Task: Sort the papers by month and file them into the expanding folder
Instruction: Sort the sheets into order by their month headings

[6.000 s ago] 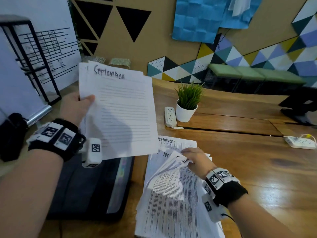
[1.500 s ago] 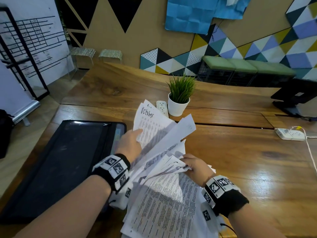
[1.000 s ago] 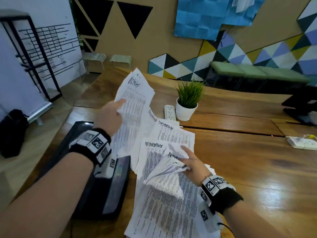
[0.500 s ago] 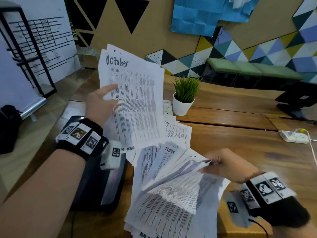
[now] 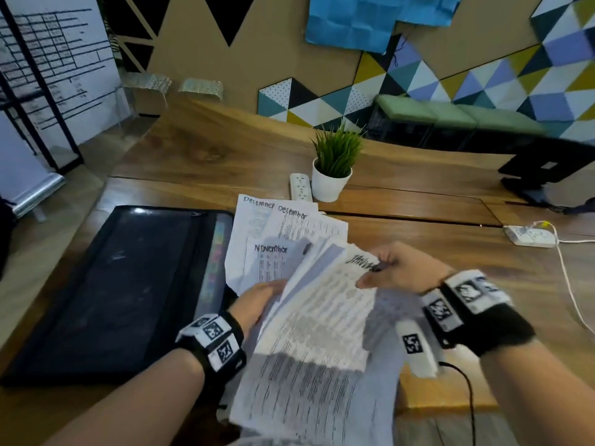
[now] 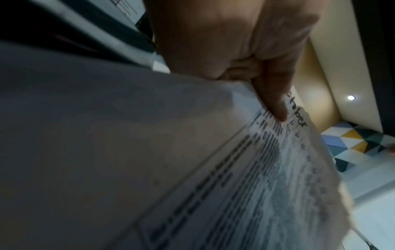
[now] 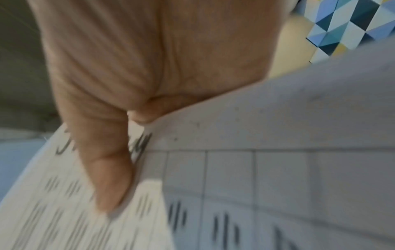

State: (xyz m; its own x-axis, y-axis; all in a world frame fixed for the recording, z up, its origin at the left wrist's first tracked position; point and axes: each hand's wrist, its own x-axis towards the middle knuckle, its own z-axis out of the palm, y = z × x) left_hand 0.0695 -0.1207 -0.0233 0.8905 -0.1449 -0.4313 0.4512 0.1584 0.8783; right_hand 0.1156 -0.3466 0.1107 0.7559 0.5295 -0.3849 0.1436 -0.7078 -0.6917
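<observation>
A black expanding folder lies flat at the left of the table, its coloured tabs along the right edge. Beside it, two December sheets and a November sheet are spread on the wood. Both hands hold a fanned stack of papers just above the table. My left hand grips the stack's left edge. In the left wrist view its thumb lies on a sheet headed "...tober". My right hand pinches the top sheet's upper right corner, its thumb covering a blurred handwritten heading that starts with J.
A potted plant and a white power strip stand just behind the papers. A second power strip with a cable lies at the right, and a dark monitor foot stands behind it. Bare wooden table shows to the right.
My left hand has come down with the October sheets from head height to the stack's left edge. My right hand has moved in to pinch the top sheet's corner.
</observation>
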